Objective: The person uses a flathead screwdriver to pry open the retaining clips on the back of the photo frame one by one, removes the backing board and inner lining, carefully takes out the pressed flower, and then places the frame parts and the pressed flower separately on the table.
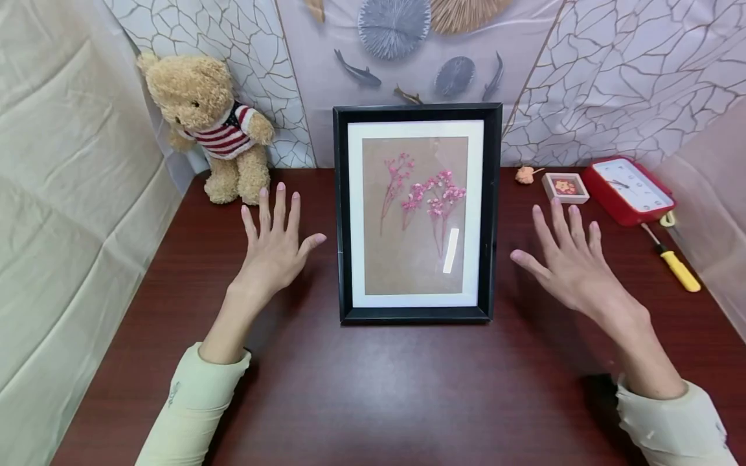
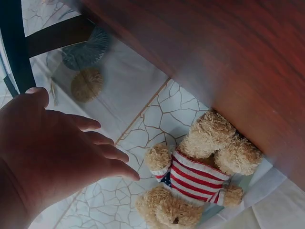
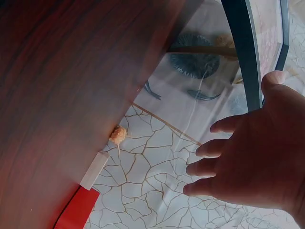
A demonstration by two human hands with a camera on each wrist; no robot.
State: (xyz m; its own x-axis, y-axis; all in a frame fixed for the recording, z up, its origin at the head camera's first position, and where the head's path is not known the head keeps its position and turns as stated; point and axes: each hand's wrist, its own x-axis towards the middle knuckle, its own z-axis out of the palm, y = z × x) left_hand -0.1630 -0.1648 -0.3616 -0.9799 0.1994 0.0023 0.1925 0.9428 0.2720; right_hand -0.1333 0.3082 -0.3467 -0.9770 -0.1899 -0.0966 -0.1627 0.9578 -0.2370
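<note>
A black picture frame point(image 1: 416, 315) with a white mat and pressed pink flowers stands upright on the dark wooden table, between my hands. My left hand point(image 1: 272, 254) is to its left, fingers spread and thumb toward the frame, touching nothing. On the other side my right hand point(image 1: 574, 262) is likewise spread, a small gap between its thumb and the frame. In the left wrist view the left palm point(image 2: 62, 152) is bare, with part of the frame point(image 2: 16, 47) beyond it. The right wrist view shows the right palm point(image 3: 257, 152) holding nothing, near the frame's side point(image 3: 245, 52).
A teddy bear point(image 1: 224, 129) in a striped sweater sits at the back left. Along the back right are a dried orange flower point(image 1: 526, 175), a small framed box point(image 1: 565, 187), a red clock point(image 1: 629, 188) and a yellow-handled screwdriver point(image 1: 678, 268). Patterned cloth point(image 1: 629, 77) hangs behind.
</note>
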